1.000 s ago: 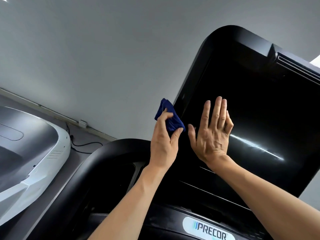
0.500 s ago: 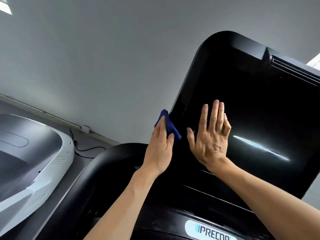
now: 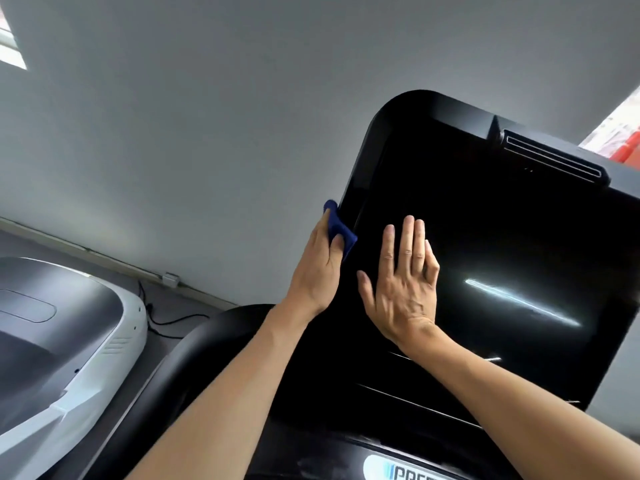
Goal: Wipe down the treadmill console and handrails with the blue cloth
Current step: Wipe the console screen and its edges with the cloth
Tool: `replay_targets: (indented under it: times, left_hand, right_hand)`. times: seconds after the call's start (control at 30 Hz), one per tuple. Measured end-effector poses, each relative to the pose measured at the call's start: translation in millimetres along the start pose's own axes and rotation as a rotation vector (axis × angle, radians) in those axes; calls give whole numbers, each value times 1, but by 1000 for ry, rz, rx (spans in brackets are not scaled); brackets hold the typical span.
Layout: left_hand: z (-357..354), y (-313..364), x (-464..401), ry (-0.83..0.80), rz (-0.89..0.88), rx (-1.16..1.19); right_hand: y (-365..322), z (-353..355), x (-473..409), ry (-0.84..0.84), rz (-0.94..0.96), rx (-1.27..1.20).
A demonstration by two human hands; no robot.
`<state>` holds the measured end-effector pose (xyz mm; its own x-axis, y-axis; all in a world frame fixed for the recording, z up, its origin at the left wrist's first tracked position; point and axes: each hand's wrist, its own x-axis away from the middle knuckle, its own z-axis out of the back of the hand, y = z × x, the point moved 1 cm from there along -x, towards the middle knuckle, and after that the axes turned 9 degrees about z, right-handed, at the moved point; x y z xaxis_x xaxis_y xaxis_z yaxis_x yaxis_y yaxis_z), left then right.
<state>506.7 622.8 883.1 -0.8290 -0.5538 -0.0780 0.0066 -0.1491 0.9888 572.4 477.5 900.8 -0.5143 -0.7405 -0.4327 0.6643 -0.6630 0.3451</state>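
The black treadmill console point(image 3: 502, 237) fills the right half of the head view, its glossy screen tilted toward me. My left hand point(image 3: 318, 268) grips the folded blue cloth point(image 3: 337, 226) and presses it against the console's left edge. My right hand point(image 3: 401, 289) lies flat on the screen with its fingers spread, holding nothing. A black curved handrail point(image 3: 194, 358) runs below my left forearm. Most of the cloth is hidden under my fingers.
A neighbouring machine with a white and grey shroud point(image 3: 69, 341) stands at the left. A grey wall point(image 3: 242, 116) is behind, with a black cable point(image 3: 166, 320) on the floor by its base. A vent slot point(image 3: 550, 157) sits on the console's top edge.
My left hand has turned the cloth in against the console's left edge, so less of it shows. The view has dropped a little; my right hand stays flat on the screen.
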Motion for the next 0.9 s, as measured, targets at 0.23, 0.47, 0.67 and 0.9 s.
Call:
replay_targets:
  times: [0.23, 0.47, 0.67, 0.9]
  left_hand:
    - [-6, -10, 39, 23, 59, -195]
    - [-8, 85, -67, 64, -66, -137]
    - [-8, 89, -80, 47, -124, -69]
    - [-5, 46, -44, 22, -74, -79]
  right_hand:
    - [23, 20, 0, 46, 129, -138]
    - [73, 51, -48, -162, 51, -145]
    - [73, 46, -48, -204, 55, -158]
    - [70, 44, -50, -210, 58, -202]
